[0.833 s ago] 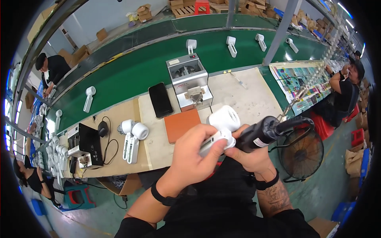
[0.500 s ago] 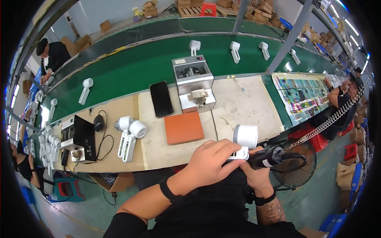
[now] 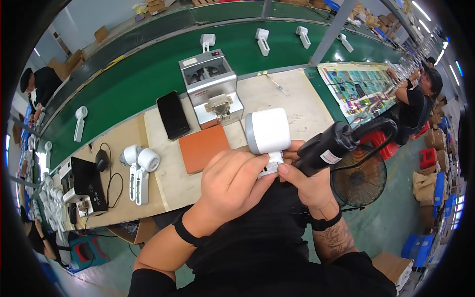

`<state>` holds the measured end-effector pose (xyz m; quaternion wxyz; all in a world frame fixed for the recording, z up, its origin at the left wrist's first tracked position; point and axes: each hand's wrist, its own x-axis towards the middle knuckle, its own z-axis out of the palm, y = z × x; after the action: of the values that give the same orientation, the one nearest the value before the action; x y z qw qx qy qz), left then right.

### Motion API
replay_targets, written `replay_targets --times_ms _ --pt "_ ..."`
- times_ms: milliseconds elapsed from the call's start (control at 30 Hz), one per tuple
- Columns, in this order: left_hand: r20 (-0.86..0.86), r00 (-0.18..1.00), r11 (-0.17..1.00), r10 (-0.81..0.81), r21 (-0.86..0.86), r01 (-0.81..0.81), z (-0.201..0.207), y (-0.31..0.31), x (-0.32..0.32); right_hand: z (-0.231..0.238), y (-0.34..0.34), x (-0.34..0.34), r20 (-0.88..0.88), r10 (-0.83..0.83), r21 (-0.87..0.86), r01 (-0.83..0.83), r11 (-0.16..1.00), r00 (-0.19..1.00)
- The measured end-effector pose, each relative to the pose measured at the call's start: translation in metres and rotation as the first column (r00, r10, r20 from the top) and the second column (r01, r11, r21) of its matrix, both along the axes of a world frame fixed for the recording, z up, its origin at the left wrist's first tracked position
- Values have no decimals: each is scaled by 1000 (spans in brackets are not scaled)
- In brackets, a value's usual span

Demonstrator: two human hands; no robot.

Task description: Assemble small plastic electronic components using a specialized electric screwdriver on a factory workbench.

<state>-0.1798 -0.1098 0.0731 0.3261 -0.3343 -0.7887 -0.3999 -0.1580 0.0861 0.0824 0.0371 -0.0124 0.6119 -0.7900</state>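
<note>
A white handheld fan [image 3: 271, 132] with a grey rim is held up in front of me, its round head raised over the bench edge. My left hand [image 3: 231, 180] is closed around its handle, which is mostly hidden by the fingers. My right hand [image 3: 312, 188] grips a black electric screwdriver [image 3: 327, 151], which is tilted with its cable end to the upper right. The thumb and fingers of that same hand also touch the fan's neck. The screwdriver's tip is hidden. An orange rectangular pad [image 3: 208, 147] lies just beyond my left hand.
A grey screw feeder [image 3: 210, 86] stands behind the pad, beside a black phone [image 3: 173, 115]. Two more fans [image 3: 139, 173] lie to the left. A green conveyor [image 3: 148, 72] carries several fans. A floor fan [image 3: 360, 175] stands at right; co-workers [image 3: 420, 96] sit along the line.
The handheld fan and both hands have come up and to the left in the picture, nearer the camera. The view has shifted, so the bench things appear farther left.
</note>
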Motion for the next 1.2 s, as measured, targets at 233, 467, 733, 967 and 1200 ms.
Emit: replay_targets --times_ms 233,467,733,967,1200 --pt "309 950 998 -54 39 44 -27 -43 -10 -27 11 -13 -242 -78 283 148 948 967" --pt "578 815 999 39 -46 -15 -76 -82 -51 7 17 -57 -598 -183 42 258 965 781" --pt "395 876 957 277 -192 -215 -90 -90 -72 21 -74 -136 -591 -90 35 137 990 802" --pt "355 921 985 162 -108 -132 -102 -101 -71 -25 -133 -193 -563 -26 -110 -44 993 826" --pt "413 896 972 162 -222 -73 -100 -106 -74 -51 -140 -212 -503 19 6 -19 1000 864"
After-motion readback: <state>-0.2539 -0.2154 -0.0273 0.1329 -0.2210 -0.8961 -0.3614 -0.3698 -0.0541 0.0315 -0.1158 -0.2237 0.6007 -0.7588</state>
